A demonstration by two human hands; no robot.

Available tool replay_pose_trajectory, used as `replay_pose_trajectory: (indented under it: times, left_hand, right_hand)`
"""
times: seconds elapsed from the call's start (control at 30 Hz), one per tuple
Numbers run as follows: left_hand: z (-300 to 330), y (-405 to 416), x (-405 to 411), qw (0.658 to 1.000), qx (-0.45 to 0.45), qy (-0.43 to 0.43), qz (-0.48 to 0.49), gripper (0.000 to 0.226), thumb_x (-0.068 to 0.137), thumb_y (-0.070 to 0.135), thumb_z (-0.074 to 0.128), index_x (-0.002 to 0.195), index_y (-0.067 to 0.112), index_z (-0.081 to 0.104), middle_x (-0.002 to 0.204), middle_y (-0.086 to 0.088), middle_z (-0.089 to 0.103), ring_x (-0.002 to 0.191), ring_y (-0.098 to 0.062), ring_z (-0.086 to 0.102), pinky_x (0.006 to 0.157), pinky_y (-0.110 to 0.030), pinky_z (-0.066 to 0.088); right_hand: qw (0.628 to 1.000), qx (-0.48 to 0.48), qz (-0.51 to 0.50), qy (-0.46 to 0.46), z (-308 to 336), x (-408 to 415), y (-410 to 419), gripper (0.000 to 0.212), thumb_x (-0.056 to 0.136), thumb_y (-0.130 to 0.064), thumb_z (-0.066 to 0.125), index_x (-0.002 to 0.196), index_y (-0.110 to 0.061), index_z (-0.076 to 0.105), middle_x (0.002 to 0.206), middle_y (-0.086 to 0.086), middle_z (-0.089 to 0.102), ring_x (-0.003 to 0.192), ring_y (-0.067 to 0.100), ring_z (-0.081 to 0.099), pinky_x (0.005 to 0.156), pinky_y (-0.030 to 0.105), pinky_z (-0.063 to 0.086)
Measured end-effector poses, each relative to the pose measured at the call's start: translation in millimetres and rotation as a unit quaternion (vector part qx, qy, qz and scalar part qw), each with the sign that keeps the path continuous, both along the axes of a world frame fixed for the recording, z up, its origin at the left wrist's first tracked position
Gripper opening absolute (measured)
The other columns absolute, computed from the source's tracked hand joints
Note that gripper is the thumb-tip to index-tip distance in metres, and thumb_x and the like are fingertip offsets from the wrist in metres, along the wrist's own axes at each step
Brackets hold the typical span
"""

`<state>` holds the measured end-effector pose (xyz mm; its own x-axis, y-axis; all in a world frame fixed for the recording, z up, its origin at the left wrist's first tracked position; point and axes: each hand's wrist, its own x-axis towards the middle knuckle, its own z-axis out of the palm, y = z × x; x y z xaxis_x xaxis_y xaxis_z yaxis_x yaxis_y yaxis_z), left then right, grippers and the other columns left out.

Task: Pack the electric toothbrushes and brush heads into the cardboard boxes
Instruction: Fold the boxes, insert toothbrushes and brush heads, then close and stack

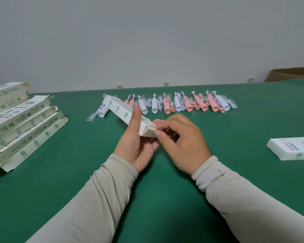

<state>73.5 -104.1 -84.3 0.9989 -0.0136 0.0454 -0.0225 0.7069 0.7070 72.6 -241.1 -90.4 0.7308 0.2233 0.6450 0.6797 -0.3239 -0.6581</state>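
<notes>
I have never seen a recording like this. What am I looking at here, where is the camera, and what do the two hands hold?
There is no machine: a person works with bare hands. One camera on the head looks down at a green table. The left hand grips a long white box; the right hand pinches its end flap. Behind lie pink and white toothbrushes in a row. Open boxes are stacked on the left; a flat box lies on the right.

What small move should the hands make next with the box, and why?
Probably tuck the end flap fully in. The left hand grips the box and the right hand pinches its near end, where the flap looks only half folded.
</notes>
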Motion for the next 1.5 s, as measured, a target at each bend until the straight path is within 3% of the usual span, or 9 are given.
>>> replay_pose_trajectory:
  times: [0.13,0.47,0.67,0.73,0.8,0.9,1.13,1.3,1.5]
  left_hand:
    - [3,-1,-5,1.0,0.014,-0.002,-0.015,0.048,0.083,0.055,0.062,0.126,0.035,0.056,0.091,-0.012,0.054,0.081,-0.025,0.065,0.085,-0.049,0.058]
    - [5,-7,-11,0.999,0.018,0.029,-0.041,0.042,0.078,0.051,0.067,0.114,0.032,0.055,0.143,-0.035,0.044,0.12,-0.043,0.059,0.092,-0.053,0.055]
    - [7,-2,-10,0.987,0.14,0.029,0.078,0.041,0.075,0.044,0.079,0.11,0.032,0.061,0.106,-0.011,0.061,0.083,-0.016,0.071,0.067,-0.036,0.059]
    - [4,7,-8,0.912,0.362,0.001,0.194,0.047,0.076,0.032,0.084,0.113,0.028,0.055,0.108,-0.001,0.064,0.081,-0.004,0.067,0.068,-0.028,0.057]
    - [-1,23,-3,0.743,0.609,-0.037,0.275,0.059,0.076,0.025,0.083,0.125,0.027,0.051,0.121,0.004,0.06,0.102,-0.009,0.06,0.086,-0.028,0.05]
    - [-4,38,0,0.583,0.77,-0.058,0.253,0.063,0.08,0.022,0.075,0.137,0.023,0.045,0.137,0.0,0.048,0.122,-0.025,0.046,0.097,-0.043,0.045]
    - [-8,39,0,0.537,0.812,-0.053,0.224,0.055,0.08,0.028,0.077,0.128,0.024,0.048,0.128,0.0,0.048,0.116,-0.026,0.043,0.092,-0.039,0.044]
    - [-3,27,-4,0.465,0.848,-0.076,0.244,0.088,0.072,0.069,0.07,0.143,0.028,0.038,0.152,0.003,0.035,0.138,-0.024,0.036,0.116,-0.048,0.028]
    - [3,21,-6,0.495,0.804,-0.164,0.286,0.046,0.078,0.042,0.075,0.119,0.033,0.057,0.101,0.009,0.066,0.094,-0.025,0.059,0.081,-0.039,0.041]
  right_hand:
    - [1.0,-0.006,-0.023,0.003,0,1,-1,0.003,0.087,-0.021,0.073,0.089,-0.02,0.071,0.096,-0.015,0.061,0.08,0.005,0.059,0.071,0.01,0.043]
    - [0.999,0.004,-0.051,0.015,-1,2,-1,0.011,0.083,-0.027,0.076,0.081,-0.029,0.066,0.089,-0.014,0.061,0.083,0.004,0.061,0.072,0.017,0.05]
    - [0.994,0.081,-0.033,0.067,0,8,-3,0.014,0.085,-0.018,0.074,0.076,-0.025,0.065,0.075,-0.018,0.059,0.061,0.0,0.05,0.061,0.011,0.043]
    - [0.983,0.138,-0.044,0.111,3,15,-7,0.011,0.085,-0.027,0.071,0.077,-0.024,0.065,0.071,-0.018,0.06,0.06,0.004,0.049,0.063,0.017,0.045]
    - [0.959,0.22,-0.05,0.173,7,20,-11,0.017,0.081,-0.04,0.069,0.081,-0.024,0.065,0.075,-0.014,0.062,0.06,0.01,0.055,0.062,0.027,0.049]
    - [0.923,0.284,-0.027,0.258,10,25,-19,0.043,0.073,-0.061,0.066,0.094,-0.024,0.065,0.085,-0.007,0.069,0.061,0.009,0.062,0.054,0.024,0.05]
    - [0.893,0.309,-0.013,0.329,7,30,-28,0.019,0.094,-0.033,0.067,0.101,-0.016,0.071,0.09,0.0,0.078,0.063,0.01,0.067,0.055,0.023,0.053]
    - [0.87,0.311,0.026,0.381,4,26,-22,0.017,0.094,-0.025,0.069,0.101,-0.01,0.069,0.086,0.004,0.078,0.062,0.009,0.067,0.06,0.026,0.056]
    - [0.851,0.299,0.116,0.416,6,21,-15,0.022,0.103,-0.028,0.053,0.105,-0.012,0.068,0.094,0.007,0.078,0.073,0.018,0.073,0.064,0.029,0.059]
